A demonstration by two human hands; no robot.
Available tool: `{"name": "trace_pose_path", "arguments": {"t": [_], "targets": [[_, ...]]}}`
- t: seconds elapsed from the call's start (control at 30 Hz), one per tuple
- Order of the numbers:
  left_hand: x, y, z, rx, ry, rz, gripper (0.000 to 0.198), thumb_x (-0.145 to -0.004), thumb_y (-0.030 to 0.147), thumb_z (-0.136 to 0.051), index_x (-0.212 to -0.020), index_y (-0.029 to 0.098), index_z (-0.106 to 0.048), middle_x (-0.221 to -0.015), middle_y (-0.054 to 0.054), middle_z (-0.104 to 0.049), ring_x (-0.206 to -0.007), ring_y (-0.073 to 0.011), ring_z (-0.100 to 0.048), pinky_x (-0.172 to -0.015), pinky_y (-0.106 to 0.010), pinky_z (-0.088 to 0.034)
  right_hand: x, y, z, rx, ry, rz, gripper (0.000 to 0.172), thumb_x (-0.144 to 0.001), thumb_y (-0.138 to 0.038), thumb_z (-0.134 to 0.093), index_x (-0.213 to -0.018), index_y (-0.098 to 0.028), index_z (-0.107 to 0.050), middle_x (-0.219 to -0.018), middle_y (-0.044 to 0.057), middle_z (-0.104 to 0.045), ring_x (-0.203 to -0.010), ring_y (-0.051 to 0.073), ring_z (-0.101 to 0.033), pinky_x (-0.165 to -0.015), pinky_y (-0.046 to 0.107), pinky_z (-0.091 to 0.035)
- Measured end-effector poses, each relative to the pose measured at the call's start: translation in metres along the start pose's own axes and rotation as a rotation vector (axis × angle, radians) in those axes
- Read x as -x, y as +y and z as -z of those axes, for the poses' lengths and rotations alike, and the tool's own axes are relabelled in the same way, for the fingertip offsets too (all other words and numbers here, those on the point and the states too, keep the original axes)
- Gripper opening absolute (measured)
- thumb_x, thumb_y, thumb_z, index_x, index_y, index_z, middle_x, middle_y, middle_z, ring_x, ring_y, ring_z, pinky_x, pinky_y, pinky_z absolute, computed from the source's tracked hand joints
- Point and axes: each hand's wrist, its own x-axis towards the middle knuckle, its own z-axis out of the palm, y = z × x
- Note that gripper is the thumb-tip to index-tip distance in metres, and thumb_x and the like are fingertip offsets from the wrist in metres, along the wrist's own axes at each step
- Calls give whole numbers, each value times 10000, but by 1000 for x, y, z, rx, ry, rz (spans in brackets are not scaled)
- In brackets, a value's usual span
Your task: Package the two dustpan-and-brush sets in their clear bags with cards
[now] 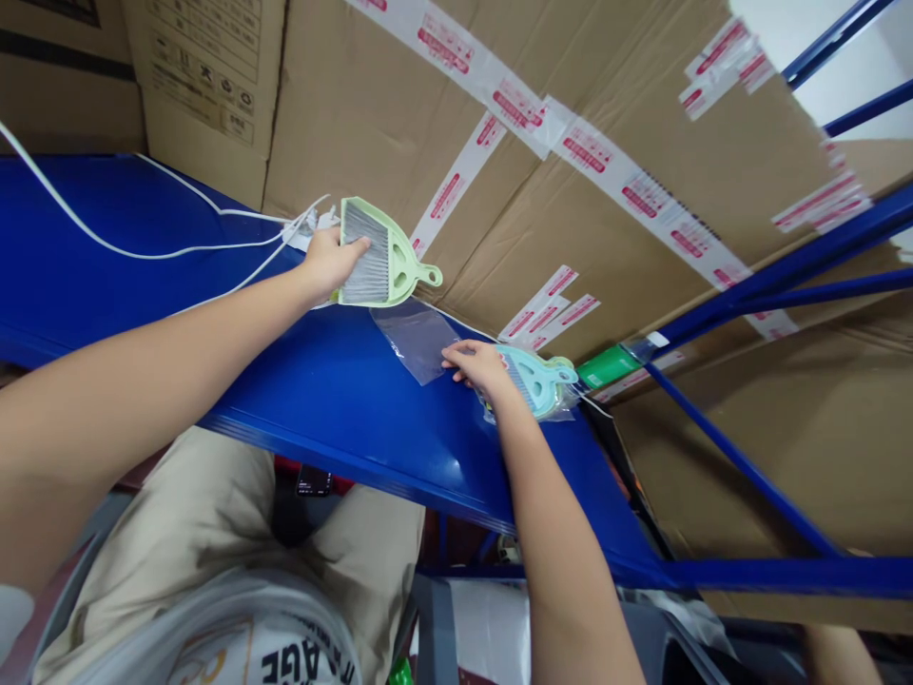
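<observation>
My left hand (pixel 329 264) is closed on a pale green mini dustpan with a grey-bristled brush (pixel 381 257), held just above the blue shelf (pixel 342 400) near the cardboard boxes. My right hand (pixel 479 365) rests on the shelf with its fingers pinching the edge of a clear plastic bag (pixel 417 341) that lies flat. Right beside that hand lies a light blue dustpan and brush set (pixel 540 379) in clear wrapping.
Large taped cardboard boxes (pixel 571 124) stand behind the shelf. A white cable (pixel 143 249) runs across the shelf to a white plug by my left hand. Blue rack bars (pixel 742 466) cross at the right. A green label (pixel 606 365) sits beside the blue set.
</observation>
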Motion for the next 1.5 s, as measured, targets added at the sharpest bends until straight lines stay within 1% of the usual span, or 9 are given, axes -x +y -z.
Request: {"name": "trace_pose_path", "arguments": {"t": [0.17, 0.33, 0.5, 0.73, 0.9, 1.03, 1.13, 1.3, 1.5], "targets": [[-2, -4, 1, -48, -21, 1, 203, -808, 212, -735, -1006, 195, -772, -1086, -105, -796, -1127, -307, -729, -1052, -444, -558, -2, 2, -5, 17, 28, 48, 185, -672, -98, -732, -765, -222, -631, -559, -53, -644, -413, 95, -510, -394, 200, -324], [-4, -4, 4, -128, -36, -24, 216, -778, 230, -763, -993, 206, -764, -1071, -98, -800, -1146, -318, -725, -1053, -441, -549, -14, 8, 2, 117, 186, 266, 187, -642, -157, -615, -811, -224, -660, -566, -75, -597, -542, 147, -578, -564, 257, -440], [-6, -1, 7, -157, -53, -12, 166, -760, 208, -762, -926, 197, -755, -1005, -105, -796, -1097, -320, -741, -1021, -423, -558, -27, 18, 17, 105, 297, 447, 280, -656, -226, -554, -896, -203, -696, -618, -46, -585, -614, 182, -579, -652, 309, -483], [-8, -2, 8, -187, -70, 2, 173, -749, 232, -780, -917, 196, -761, -955, -107, -797, -1097, -341, -737, -1015, -465, -571, -32, 22, 26, 11, 428, 603, 248, -723, -276, -528, -895, -221, -699, -688, -20, -595, -642, 173, -541, -639, 305, -478], [-3, 1, 4, -84, -116, 73, 110, -777, 206, -762, -884, 182, -760, -898, -100, -794, -1045, -321, -756, -975, -464, -591, -31, 21, 28, -27, 408, 644, 225, -755, -295, -561, -917, -221, -698, -730, -6, -624, -683, 181, -569, -680, 322, -513], [3, 8, 2, 50, -171, 189, 117, -801, 195, -752, -915, 190, -776, -896, -106, -811, -1006, -309, -773, -932, -456, -612, -31, 22, 27, -57, 392, 657, 203, -773, -308, -612, -940, -231, -698, -767, 10, -665, -740, 194, -613, -722, 337, -545], [6, 12, 3, 75, -214, 258, 125, -790, 195, -765, -912, 189, -791, -874, -109, -818, -992, -312, -781, -908, -437, -620, -33, 24, 26, -103, 346, 670, 225, -784, -343, -667, -981, -235, -684, -786, 14, -687, -788, 203, -648, -765, 352, -564], [17, 17, -2, 100, -290, 265, 117, -802, 177, -748, -904, 171, -804, -845, -93, -824, -953, -272, -795, -915, -378, -610, -37, 25, 21, -214, 285, 695, 306, -799, -434, -734, -1019, -234, -664, -812, 13, -727, -828, 199, -696, -820, 361, -584], [25, 16, -9, 145, -262, 287, 123, -882, 186, -699, -930, 162, -809, -850, -91, -828, -932, -245, -800, -913, -361, -613, -39, 27, 12, -254, 272, 771, 349, -840, -513, -720, -1051, -240, -665, -879, 38, -740, -863, 205, -706, -819, 371, -598]]}}
